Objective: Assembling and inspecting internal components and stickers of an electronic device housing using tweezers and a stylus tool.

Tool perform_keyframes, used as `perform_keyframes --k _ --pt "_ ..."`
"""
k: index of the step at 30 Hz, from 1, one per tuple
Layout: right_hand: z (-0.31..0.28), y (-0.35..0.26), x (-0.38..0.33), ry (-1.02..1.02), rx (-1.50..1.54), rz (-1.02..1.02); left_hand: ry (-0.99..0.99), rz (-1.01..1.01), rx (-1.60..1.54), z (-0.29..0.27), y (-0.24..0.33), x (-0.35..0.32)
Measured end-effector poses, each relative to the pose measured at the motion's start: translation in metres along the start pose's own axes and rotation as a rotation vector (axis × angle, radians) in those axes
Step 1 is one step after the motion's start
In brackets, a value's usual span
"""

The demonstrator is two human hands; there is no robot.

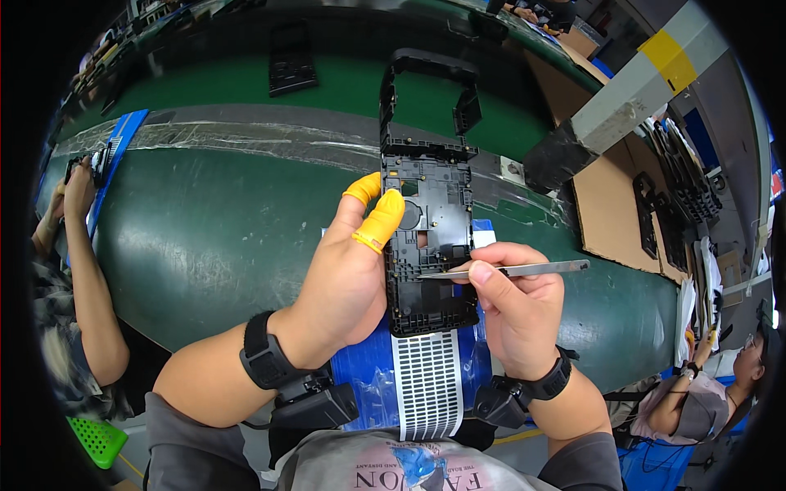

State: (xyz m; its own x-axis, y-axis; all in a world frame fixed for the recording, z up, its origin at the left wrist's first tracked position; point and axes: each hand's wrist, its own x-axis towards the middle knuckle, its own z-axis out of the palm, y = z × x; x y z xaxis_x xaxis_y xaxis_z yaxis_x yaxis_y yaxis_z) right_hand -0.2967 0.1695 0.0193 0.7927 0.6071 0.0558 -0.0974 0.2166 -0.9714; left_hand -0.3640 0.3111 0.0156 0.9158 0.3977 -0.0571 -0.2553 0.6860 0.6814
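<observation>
A black plastic housing (pixel 446 214) with an open frame at its far end is held up in front of me. My left hand (pixel 340 270) grips its left edge, with yellow finger cots (pixel 381 221) on the thumb and a finger. In my right hand (pixel 520 303) a pair of metal tweezers (pixel 532 269) is pinched, pointing left. The tips of the tweezers lie over the lower part of the housing; whether they hold anything is too small to tell. Below the housing, a white sheet of small dark rectangular stickers (pixel 427 385) rests on a blue surface (pixel 364 385).
Another black housing (pixel 292 61) lies on the green table (pixel 213 221) at the back. A grey post (pixel 626 106) rises at the right, beside a cardboard box (pixel 622 204) with black parts. Co-workers sit at the left (pixel 94 311) and right (pixel 696 401).
</observation>
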Motion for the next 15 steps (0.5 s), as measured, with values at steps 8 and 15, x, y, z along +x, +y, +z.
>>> perform_keyframes --k 8,15 --pt "-0.0004 0.0000 0.0010 0.020 0.004 0.009 -0.097 0.016 0.079 -0.0001 0.0026 -0.0030" --pt "-0.0035 -0.0033 0.0046 -0.035 0.143 0.052 -0.112 -0.041 0.065 -0.0041 0.0056 -0.0011"
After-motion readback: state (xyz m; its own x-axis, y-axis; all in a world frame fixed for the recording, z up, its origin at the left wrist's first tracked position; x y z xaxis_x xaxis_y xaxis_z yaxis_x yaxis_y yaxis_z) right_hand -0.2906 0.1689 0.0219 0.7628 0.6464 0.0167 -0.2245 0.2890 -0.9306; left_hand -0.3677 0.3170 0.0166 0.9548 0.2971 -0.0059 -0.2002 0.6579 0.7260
